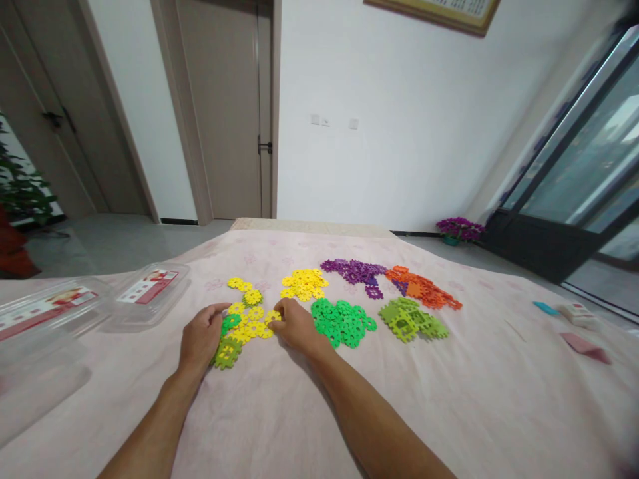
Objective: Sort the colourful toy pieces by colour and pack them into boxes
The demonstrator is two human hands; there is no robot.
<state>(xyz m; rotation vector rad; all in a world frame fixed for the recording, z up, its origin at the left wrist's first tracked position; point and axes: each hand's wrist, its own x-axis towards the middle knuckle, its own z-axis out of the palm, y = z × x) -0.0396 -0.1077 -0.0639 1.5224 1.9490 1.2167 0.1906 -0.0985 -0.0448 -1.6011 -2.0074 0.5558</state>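
Note:
My right hand (298, 327) pinches a yellow flower-shaped plastic piece (272, 319) between thumb and fingers. That piece lies against a flat group of linked yellow flower-shaped pieces (248, 328) on the cloth. At the group's left edge, my left hand (197, 336) curls its fingers round the side, partly hiding a green piece (230, 324). Olive-green square pieces (227, 354) sit at the near end of the group, close to my left palm. Beyond it lie more yellow pieces (239, 285). A loose yellow pile (304, 284) is just past my right hand.
Right of my right hand are piles of green pieces (342, 322), lime square pieces (412, 319), purple pieces (353, 271) and orange pieces (424, 290). Clear plastic boxes (150, 296) stand at left on the pink cloth (449, 406). A pink item (585, 347) lies far right.

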